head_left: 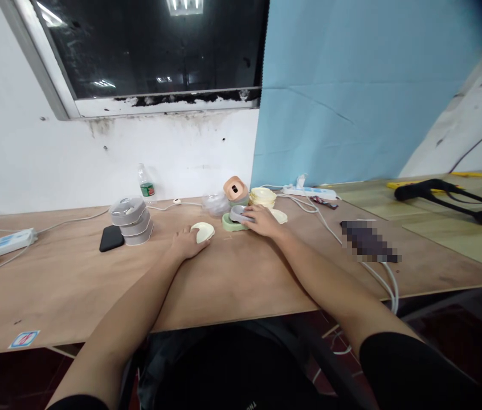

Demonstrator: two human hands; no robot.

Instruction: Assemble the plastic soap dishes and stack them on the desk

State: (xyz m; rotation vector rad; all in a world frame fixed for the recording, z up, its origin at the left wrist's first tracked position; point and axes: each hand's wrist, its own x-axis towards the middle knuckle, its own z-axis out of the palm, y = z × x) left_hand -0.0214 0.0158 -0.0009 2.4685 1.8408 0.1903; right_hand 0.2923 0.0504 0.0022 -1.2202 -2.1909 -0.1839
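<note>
Handling two pieces seems the step in hand. Left of the green container (231, 224), the left hand (184, 244) touches a cream dish (204, 232), thumb and fingers at its near edge. The right hand (263, 221) lies over a grey bowl (237, 213), either on or just behind that container. Whether either hand clamps its piece, I cannot tell. The next move likely calls for a sure grip on the bowl.
</note>
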